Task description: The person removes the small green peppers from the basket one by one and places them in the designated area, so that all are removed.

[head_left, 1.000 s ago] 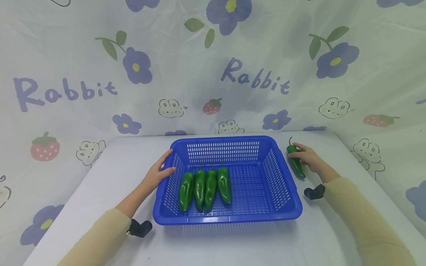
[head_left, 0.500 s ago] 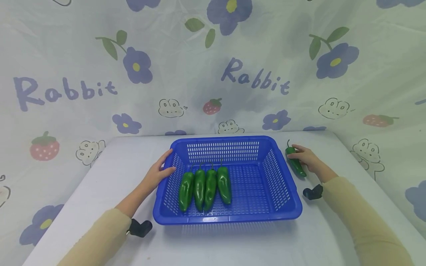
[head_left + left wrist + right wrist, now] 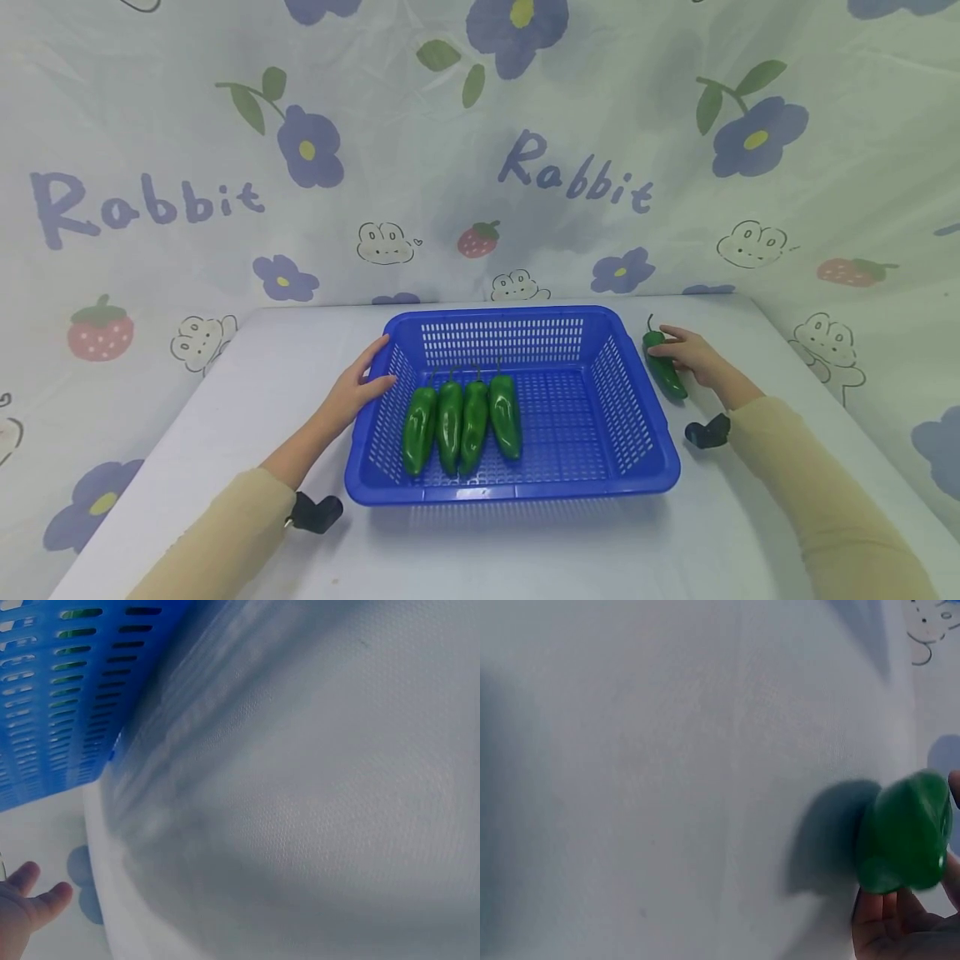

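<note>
In the head view, a green chili pepper (image 3: 663, 367) with a thin stem stands out beyond the basket's right side. My right hand (image 3: 693, 354) grips it near its stem end, thumb on the near side. The right wrist view shows the glossy pepper (image 3: 904, 836) end-on, with fingers (image 3: 877, 922) behind it and its shadow on the cloth. My left hand (image 3: 360, 387) rests at the left rim of a blue plastic basket (image 3: 517, 493), fingers straight, thumb reaching over the rim. Several green chili peppers (image 3: 450, 429) lie side by side in the basket's left half.
A white tablecloth (image 3: 510, 550) covers the table under the basket. Behind it hangs a curtain (image 3: 420, 167) printed with flowers, strawberries and rabbits. Black wrist devices (image 3: 315, 514) sit at both sleeves.
Between one second and half a second ago, the right hand and its pepper shifted slightly, and they have barely moved since. The left hand and basket stay put.
</note>
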{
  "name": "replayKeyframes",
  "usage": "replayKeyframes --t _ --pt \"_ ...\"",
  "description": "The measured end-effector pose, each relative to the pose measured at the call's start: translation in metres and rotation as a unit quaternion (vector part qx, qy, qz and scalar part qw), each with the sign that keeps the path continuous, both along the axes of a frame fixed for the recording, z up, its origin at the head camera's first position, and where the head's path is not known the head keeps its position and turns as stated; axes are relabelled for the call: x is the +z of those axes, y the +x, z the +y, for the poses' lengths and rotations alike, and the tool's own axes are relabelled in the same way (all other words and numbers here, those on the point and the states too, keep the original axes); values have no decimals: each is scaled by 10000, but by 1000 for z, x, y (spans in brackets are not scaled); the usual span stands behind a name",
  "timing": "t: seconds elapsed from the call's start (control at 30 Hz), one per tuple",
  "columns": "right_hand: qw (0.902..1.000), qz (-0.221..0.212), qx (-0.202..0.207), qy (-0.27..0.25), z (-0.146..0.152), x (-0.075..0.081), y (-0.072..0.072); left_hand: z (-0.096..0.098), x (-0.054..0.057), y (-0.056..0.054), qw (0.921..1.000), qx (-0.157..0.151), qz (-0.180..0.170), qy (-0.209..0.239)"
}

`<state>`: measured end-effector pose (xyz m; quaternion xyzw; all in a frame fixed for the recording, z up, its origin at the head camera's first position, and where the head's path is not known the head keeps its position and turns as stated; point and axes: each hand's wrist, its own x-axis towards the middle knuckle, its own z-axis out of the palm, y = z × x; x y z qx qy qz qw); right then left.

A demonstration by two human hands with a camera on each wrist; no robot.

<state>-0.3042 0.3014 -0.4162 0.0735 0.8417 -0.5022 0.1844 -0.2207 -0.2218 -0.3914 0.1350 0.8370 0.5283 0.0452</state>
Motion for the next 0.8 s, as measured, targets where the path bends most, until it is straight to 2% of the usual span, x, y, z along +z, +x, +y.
replayKeyframes --t 0.3,0.43,0.8 --pt "9999 94 63 108 6 10 4 2 4 3 9999 0 -28 98" --pt "9995 302 105 74 9 17 4 2 4 3 10000 23 -30 79" --pt "9963 644 554 -144 12 51 7 3 5 4 10000 70 -55 25"
